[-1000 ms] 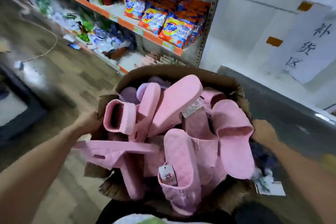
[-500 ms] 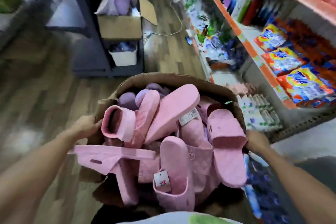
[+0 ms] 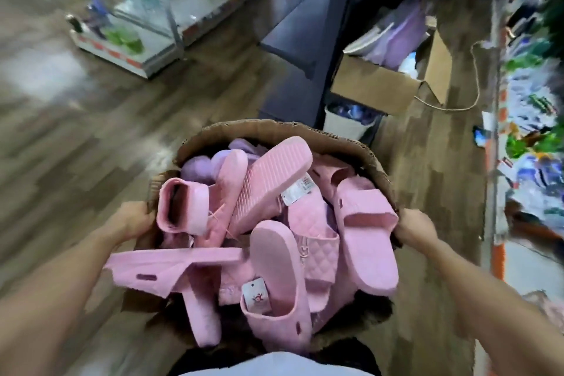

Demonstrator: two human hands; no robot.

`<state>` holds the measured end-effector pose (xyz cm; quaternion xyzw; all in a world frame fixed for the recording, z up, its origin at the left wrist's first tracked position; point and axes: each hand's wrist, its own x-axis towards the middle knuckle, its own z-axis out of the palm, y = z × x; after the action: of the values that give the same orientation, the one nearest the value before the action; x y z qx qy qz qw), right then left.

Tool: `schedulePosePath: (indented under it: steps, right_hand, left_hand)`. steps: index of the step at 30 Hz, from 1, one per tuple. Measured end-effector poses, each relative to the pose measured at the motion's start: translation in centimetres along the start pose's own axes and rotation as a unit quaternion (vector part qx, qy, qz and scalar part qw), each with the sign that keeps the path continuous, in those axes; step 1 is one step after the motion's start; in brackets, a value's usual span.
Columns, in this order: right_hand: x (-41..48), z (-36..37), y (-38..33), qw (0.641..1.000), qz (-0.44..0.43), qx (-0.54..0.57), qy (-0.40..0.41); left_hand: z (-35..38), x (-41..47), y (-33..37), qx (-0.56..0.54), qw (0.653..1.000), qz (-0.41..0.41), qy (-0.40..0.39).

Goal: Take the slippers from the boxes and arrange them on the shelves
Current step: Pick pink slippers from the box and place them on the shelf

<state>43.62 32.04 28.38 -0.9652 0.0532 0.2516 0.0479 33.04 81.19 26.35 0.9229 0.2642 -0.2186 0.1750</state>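
Cardboard box (image 3: 274, 131) is overfilled. Pink slippers (image 3: 314, 223) are heaped above its rim at centre frame, and the box is held off the floor in front of the torso. The left hand (image 3: 131, 223) grips the box's left wall and the right hand (image 3: 412, 229) grips the right rim. Fingertips on both sides are hidden by the load.

Risks as I read them:
- The flat slipper (image 3: 171, 265) at lower left sticks out past the box edge with nothing under its outer end. A tilt to the left or a bump would likely slide it off.
- The slide slipper (image 3: 366, 241) at right overhangs the rim just beside the right hand, so it could fail the same way.
- The ribbed-sole slipper (image 3: 268, 183) leans loose on top of the heap. It's probably first off on a sudden stop.
- The box wall looks soft, bowed and ragged at the rim. I can see no support under the base, so a wall could fold or tear and dump the lot.
- The heap blocks the view of the floor (image 3: 76, 131) just ahead. A cable (image 3: 457, 107) trails at upper right beside a second open box (image 3: 372, 85), which is a trip hazard if the route goes that way.
- The frame is motion-blurred, so the pace is probably quick, which worsens all of the above.
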Motion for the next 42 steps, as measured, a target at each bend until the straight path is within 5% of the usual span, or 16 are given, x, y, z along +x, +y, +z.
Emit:
schedulePosePath:
  steps: [10, 18, 29, 42]
  right_hand:
    - [21.9, -7.9, -22.2, 0.985, -0.153, -0.077, -0.004]
    - [36.2, -14.0, -40.6, 0.969, -0.198, -0.145, -0.031]
    - [47.0, -17.4, -63.3, 0.978, -0.174, -0.111, -0.041]
    - [65.6, -21.9, -77.7, 0.994, -0.101, -0.02, -0.026]
  left_hand:
    - [-7.2, 14.0, -4.8, -0.069, 0.988, -0.137, 0.032]
    - [-16.3, 28.5, -9.4, -0.119, 0.963, -0.24, 0.033]
    - [-31.4, 48.4, -15.3, -0.113, 0.968, -0.214, 0.06]
    - [-44.3, 79.3, -13.9, -0.054, 0.993, -0.102, 0.036]
